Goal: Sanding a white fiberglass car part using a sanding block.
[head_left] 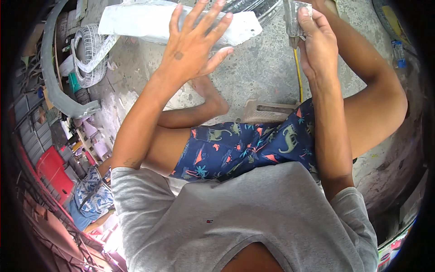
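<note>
White panel [138, 21] lies well forward, beneath the left hand [189, 47], whose fingers spread wide and grip nothing; contact is unclear. The right hand [320, 40] pinches a grey block [294, 28]. Without firm support, the panel could slide under pressure, perhaps toward the tyre [94, 34] farther left.

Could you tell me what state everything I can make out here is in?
Left hand: open, fingers spread over the panel; contact unclear.
Right hand: closed around a block.
Grey block: held, thumb on its face.
White panel: patchily coated, partly covered by the left hand.
Tyre: tread dusted pale.
Yellow cord: stretched nearly straight.
Bottle: blue cap on; contents unclear.
</note>
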A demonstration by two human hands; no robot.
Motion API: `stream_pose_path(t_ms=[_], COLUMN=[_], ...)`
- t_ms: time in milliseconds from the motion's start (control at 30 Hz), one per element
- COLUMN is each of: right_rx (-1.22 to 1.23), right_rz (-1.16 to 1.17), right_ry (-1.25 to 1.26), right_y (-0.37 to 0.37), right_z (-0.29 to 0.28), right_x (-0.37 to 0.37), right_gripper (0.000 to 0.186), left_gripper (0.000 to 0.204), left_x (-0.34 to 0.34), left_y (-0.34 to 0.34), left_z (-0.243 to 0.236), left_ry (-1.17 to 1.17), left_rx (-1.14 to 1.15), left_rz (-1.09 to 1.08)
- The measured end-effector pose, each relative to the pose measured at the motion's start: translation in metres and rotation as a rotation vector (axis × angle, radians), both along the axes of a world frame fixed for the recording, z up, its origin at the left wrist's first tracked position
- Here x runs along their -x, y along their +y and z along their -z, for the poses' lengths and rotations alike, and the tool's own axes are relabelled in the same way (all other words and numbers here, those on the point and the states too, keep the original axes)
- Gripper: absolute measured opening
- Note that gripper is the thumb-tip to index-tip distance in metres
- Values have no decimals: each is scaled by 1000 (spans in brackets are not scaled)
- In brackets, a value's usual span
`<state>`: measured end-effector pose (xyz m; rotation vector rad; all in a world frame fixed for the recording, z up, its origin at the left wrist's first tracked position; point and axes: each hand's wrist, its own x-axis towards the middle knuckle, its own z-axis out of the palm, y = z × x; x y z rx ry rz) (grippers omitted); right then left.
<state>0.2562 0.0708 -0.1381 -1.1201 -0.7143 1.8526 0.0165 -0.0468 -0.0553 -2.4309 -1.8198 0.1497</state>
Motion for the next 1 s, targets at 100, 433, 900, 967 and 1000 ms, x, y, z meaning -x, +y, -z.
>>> stream_pose_path(t_ms=[100, 433, 900, 967, 1000], right_rx=[1, 174, 189, 211, 229], right_rz=[0, 26, -108, -108, -109], right_ry=[73, 53, 91, 73, 52], right_y=[-6, -4, -19, -18, -18], right_z=[-18, -18, -19, -21, -21], right_x=[8, -4, 23, 23, 23], right_gripper=[24, 20, 26, 27, 27], left_gripper=[68, 62, 97, 89, 89], left_x=[11, 79, 120, 115, 114], left_y=[-6, -7, 14, 13, 10], left_z=[8, -36, -36, -40, -40], left_ry=[-8, 95, -109, -165, -161], left_rx=[-20, -83, 181, 167, 170], left_rz=[-47, -97, -119, -110, -110])
